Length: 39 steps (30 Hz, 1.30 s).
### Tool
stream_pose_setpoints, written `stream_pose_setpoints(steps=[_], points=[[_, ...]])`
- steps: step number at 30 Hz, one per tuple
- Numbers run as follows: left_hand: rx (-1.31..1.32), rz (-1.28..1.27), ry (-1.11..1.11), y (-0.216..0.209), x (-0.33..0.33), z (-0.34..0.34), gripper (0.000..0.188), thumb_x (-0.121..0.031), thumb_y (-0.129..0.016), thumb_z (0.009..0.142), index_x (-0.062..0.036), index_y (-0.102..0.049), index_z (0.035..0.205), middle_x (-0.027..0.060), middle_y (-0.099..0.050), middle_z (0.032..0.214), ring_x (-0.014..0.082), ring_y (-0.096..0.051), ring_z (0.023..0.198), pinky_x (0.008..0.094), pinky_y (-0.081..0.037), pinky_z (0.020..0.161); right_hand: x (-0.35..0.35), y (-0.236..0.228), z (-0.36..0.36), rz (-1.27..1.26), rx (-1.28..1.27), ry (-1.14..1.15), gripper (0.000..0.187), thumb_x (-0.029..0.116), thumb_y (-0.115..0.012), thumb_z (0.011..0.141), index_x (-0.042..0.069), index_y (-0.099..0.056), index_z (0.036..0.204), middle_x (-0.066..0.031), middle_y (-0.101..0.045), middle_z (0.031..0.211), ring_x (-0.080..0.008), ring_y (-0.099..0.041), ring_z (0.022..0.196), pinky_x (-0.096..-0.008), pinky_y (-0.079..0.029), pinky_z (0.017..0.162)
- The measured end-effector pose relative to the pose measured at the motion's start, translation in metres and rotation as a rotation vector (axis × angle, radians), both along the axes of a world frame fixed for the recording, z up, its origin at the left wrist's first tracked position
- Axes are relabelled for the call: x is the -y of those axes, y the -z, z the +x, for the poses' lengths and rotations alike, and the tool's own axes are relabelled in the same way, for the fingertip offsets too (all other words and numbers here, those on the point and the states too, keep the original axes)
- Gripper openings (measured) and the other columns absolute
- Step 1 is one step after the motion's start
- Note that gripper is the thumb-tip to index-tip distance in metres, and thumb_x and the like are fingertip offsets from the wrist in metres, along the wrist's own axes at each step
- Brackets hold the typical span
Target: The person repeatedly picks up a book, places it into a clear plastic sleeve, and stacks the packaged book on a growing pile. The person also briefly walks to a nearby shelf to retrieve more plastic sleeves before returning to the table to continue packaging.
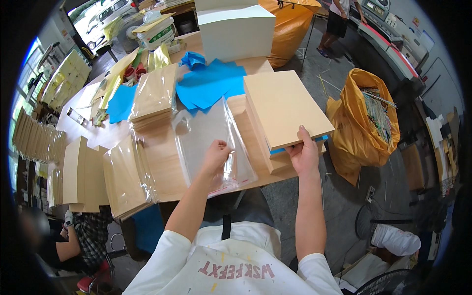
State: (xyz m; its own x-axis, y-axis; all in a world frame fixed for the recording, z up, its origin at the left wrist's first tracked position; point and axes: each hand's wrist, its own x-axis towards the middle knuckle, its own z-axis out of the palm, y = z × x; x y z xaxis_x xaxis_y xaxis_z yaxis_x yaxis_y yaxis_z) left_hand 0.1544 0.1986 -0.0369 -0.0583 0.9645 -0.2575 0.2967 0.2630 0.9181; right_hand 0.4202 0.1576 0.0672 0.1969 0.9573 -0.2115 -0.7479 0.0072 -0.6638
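A clear plastic bag [196, 135] lies flat on the table in front of me, with a red dashed strip along its near edge. My left hand [215, 156] is over the bag, fingers curled in a pinch at a shiny crease in the film. To the right stands a tall stack of tan boards [287, 105]. My right hand [304, 153] grips the near corner of the top boards, thumb on top and fingers underneath. Blue sheet edges [279, 150] show beneath these boards.
Loose blue sheets [209, 88] lie behind the bag. Plastic-wrapped tan packs [153, 93] are piled to the left, with more packs [127, 174] at the near edge. An orange sack of scraps [364, 125] stands right of the table. A person [86, 238] sits at lower left.
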Motion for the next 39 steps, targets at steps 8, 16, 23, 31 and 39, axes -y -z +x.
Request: stream_pose_setpoints(steps=[8, 16, 23, 31, 39], points=[[-0.655, 0.116, 0.204, -0.021, 0.012, 0.035, 0.033, -0.041, -0.056, 0.089, -0.0123, -0.067, 0.102, 0.014, -0.06, 0.108, 0.0344, -0.064, 0.096, 0.0453, -0.05, 0.081, 0.0, -0.001, 0.0, 0.012, -0.013, 0.006, 0.039, 0.02, -0.06, 0.094, 0.006, -0.047, 0.128, -0.0081, -0.057, 0.119, -0.0218, -0.059, 0.11, -0.0407, -0.058, 0.083], [-0.787, -0.034, 0.22, -0.028, -0.002, 0.054, 0.054, -0.049, -0.069, 0.08, -0.0037, -0.063, 0.108, 0.0176, -0.058, 0.112, 0.0376, -0.062, 0.101, 0.0466, -0.05, 0.085, -0.002, 0.001, -0.001, 0.029, -0.051, 0.003, 0.036, 0.018, -0.062, 0.094, 0.005, -0.05, 0.126, -0.0079, -0.06, 0.119, -0.021, -0.061, 0.109, -0.0404, -0.056, 0.086], [-0.651, -0.055, 0.247, -0.018, -0.012, 0.033, 0.041, -0.047, -0.07, 0.076, -0.0108, -0.069, 0.095, 0.013, -0.067, 0.102, 0.0301, -0.066, 0.091, 0.0416, -0.052, 0.078, -0.001, 0.001, 0.0, 0.058, -0.048, -0.01, 0.037, 0.018, -0.06, 0.095, 0.003, -0.048, 0.126, -0.0097, -0.058, 0.121, -0.0221, -0.061, 0.108, -0.0387, -0.058, 0.083], [-0.531, -0.06, 0.198, -0.016, -0.018, 0.025, 0.029, -0.031, -0.062, 0.077, -0.0063, -0.066, 0.091, 0.0186, -0.066, 0.088, 0.0327, -0.065, 0.081, 0.0434, -0.051, 0.071, -0.002, 0.003, 0.0, 0.048, -0.04, 0.011, 0.037, 0.019, -0.06, 0.095, 0.004, -0.048, 0.127, -0.0104, -0.059, 0.12, -0.0231, -0.061, 0.11, -0.0409, -0.058, 0.085], [0.093, -0.045, 0.036, 0.031, -0.017, -0.024, 0.028, -0.003, -0.062, 0.077, 0.0017, -0.054, 0.104, 0.0114, -0.062, 0.082, 0.0206, -0.062, 0.071, 0.032, -0.05, 0.061, -0.003, 0.004, 0.0, 0.027, -0.028, -0.023, 0.036, 0.019, -0.058, 0.096, 0.007, -0.049, 0.128, -0.0078, -0.058, 0.122, -0.0228, -0.06, 0.112, -0.0427, -0.057, 0.085]])
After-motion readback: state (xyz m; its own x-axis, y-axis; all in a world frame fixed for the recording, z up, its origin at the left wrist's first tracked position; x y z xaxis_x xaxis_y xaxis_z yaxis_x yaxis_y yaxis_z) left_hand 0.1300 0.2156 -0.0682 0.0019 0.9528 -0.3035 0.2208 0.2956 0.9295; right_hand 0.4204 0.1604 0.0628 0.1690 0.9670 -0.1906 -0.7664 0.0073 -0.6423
